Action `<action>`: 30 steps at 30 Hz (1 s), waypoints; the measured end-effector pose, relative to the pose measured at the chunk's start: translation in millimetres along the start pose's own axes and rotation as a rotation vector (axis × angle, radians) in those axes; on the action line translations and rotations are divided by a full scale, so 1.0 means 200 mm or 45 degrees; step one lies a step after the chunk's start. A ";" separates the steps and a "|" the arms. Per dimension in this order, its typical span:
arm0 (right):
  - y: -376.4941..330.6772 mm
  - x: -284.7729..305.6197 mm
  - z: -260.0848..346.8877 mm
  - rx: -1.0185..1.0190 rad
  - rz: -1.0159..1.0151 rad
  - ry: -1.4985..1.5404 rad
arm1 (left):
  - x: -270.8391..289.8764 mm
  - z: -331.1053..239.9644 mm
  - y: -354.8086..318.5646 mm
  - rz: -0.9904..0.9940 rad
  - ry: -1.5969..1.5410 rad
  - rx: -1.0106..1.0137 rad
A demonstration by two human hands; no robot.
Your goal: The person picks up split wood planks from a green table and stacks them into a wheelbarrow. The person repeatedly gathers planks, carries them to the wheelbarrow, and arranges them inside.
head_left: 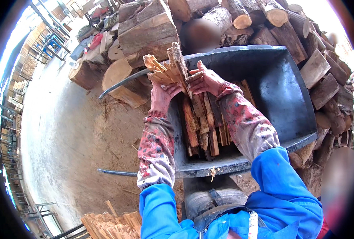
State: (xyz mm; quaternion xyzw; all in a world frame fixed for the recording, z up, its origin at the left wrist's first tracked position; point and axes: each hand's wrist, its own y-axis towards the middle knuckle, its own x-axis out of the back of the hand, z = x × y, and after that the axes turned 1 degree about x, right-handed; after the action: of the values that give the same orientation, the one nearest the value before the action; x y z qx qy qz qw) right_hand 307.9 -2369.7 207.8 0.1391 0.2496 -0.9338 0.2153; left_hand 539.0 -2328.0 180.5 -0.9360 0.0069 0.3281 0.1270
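Note:
Above the black wheelbarrow tray (292,95), my two hands hold a bundle of split firewood (169,71). The pieces are rough, splintered and pale orange, and a taller bark-edged slat stands among them. My left hand (161,96) is closed around the bundle from below and the left. My right hand (209,79) presses against its right side, thumb raised and fingers curled at the slat; part of its grip is hidden. Beneath my hands, several narrow split sticks (208,123) lie lengthwise in the left part of the tray.
A high pile of logs (276,16) rises behind and to the right of the wheelbarrow. Its bent handle (123,83) sticks out left. A heap of split wood (113,225) lies at the lower left. Dusty concrete floor (61,147) extends leftward. A blurred person (342,183) is at the right.

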 end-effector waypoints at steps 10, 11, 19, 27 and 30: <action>0.15 0.02 0.05 -0.025 -0.072 -0.231 | 0.09 -0.12 0.28 -0.043 0.298 -0.032; 0.18 0.02 0.06 -0.015 -0.104 -0.196 | 0.12 -0.14 0.34 0.006 0.319 -0.051; 0.34 -0.03 0.24 -0.022 -0.182 -0.571 | 0.05 -0.31 0.47 -0.207 1.725 -0.493; 0.54 -0.08 0.40 0.476 -0.273 -1.371 | 0.22 -0.40 0.70 0.184 0.803 -0.522; 0.67 -0.19 0.44 0.664 0.152 -0.646 | 0.22 -0.35 0.82 0.262 0.505 -0.456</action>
State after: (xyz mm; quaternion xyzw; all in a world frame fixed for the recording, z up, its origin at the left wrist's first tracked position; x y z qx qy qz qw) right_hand 390.1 -2507.4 240.7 -0.0324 -0.0669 -0.9565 0.2819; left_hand 600.0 -2500.8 168.5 -0.9838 0.0683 0.1458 -0.0783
